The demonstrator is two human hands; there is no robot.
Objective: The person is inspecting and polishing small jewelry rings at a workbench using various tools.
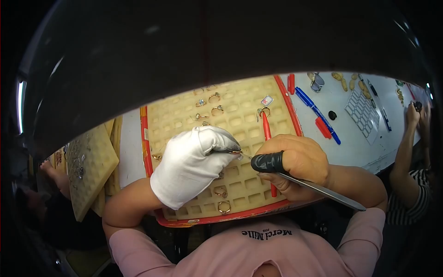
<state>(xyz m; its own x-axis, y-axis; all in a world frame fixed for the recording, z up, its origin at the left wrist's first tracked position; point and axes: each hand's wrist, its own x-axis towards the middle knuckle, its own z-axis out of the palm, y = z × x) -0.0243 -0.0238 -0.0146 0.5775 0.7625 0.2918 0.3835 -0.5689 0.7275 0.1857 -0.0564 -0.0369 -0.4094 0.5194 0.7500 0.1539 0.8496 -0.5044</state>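
Note:
My left hand (187,161), in a white glove with greyed fingertips, pinches a small gold-coloured ring (236,152) over the tray. My right hand (302,159), with a black cover on one finger, grips metal tweezers (325,191). Their thin tip points at the ring; whether it touches cannot be made out. A red pen (267,127) passes beneath the right hand, which hides its middle. Below both hands lies a cream foam tray (251,199) of square pockets with a red rim. Several stone-set rings (217,110) stand in its pockets, one with a small tag (267,100).
Right of the tray lie a blue marker (318,115), a red cap (323,128), a white keyboard (362,115) and several peanuts (340,80). More foam trays (94,161) lean at the left. Another person's arm (406,143) rests at the far right. A dark visor-like edge (184,46) covers the top.

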